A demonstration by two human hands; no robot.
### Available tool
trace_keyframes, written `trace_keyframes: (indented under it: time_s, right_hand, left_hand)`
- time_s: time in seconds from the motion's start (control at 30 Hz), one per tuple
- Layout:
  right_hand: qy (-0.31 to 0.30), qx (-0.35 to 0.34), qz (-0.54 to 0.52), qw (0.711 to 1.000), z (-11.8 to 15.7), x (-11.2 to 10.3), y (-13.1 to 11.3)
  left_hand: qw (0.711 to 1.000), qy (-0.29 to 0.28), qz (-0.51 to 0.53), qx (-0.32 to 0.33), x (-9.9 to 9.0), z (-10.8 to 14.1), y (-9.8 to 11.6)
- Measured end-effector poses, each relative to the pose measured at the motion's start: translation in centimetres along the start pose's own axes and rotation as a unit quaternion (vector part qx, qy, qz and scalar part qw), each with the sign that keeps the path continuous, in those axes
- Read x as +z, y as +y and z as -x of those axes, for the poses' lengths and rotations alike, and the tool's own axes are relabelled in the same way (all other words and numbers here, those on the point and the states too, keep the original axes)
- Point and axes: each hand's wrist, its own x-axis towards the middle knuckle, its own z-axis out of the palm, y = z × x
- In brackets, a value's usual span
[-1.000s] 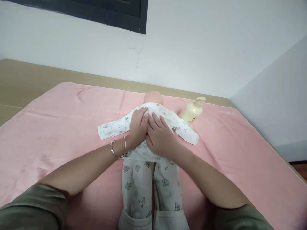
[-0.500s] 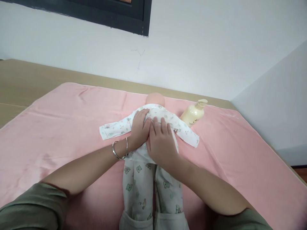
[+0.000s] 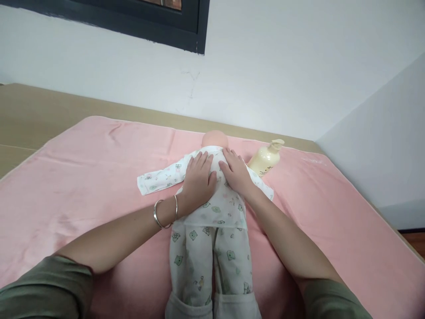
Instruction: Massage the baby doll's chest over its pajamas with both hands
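"Where's the smooth-headed, baby-sized doll in pale printed clothes?"

"Stretched out on the pink cloth mat, head away from the person. Which way its face points isn't clear."

"What's changed?"

"The hands. Half a second ago they met at the middle of the torso; now there's a strip of bare fabric between them. Take the centre of the doll's top as the clock's centre: the left hand lies at ten o'clock, while the right hand has gone up to between one and two, its fingertips by the collar."

"Gripping anything?"

"Seemingly not. Both palms rest down, fingers extended and fairly close, thumbs held apart. Neither has hold of the cloth, as far as I see."

"And what does that mean for the work?"

"I'd judge the contact now covers both sides of the upper body instead of the midline."

"Farther out?"

"Pale printed trousers at six, a silver metal bangle on the left wrist at eight, and a glossy cream pump bottle at two, leaning just beyond the sleeve."
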Motion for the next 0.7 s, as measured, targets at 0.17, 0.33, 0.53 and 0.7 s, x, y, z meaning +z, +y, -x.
trace_keyframes:
  time_s: [0.17,0.33,0.53,0.7]
  right_hand:
    - [0.045,-0.029,0.11,0.992,2.8,0.2,-3.0]
    - [0.032,-0.04,0.159,0.986,4.5,-0.1,-4.8]
    - [-0.011,-0.005,0.063,0.998,0.8,-0.5,-1.3]
    - [0.025,-0.008,0.089,0.996,1.8,-0.2,-1.8]
  left_hand:
    - [0.998,-0.012,0.023,-0.052,-0.2,-2.4,-1.9]
    - [0.998,-0.057,0.0,-0.035,-1.0,-3.6,-1.9]
    - [0.995,-0.031,-0.068,0.06,-1.2,-0.5,1.0]
    - [0.994,-0.047,-0.083,0.056,-1.5,-1.3,0.7]
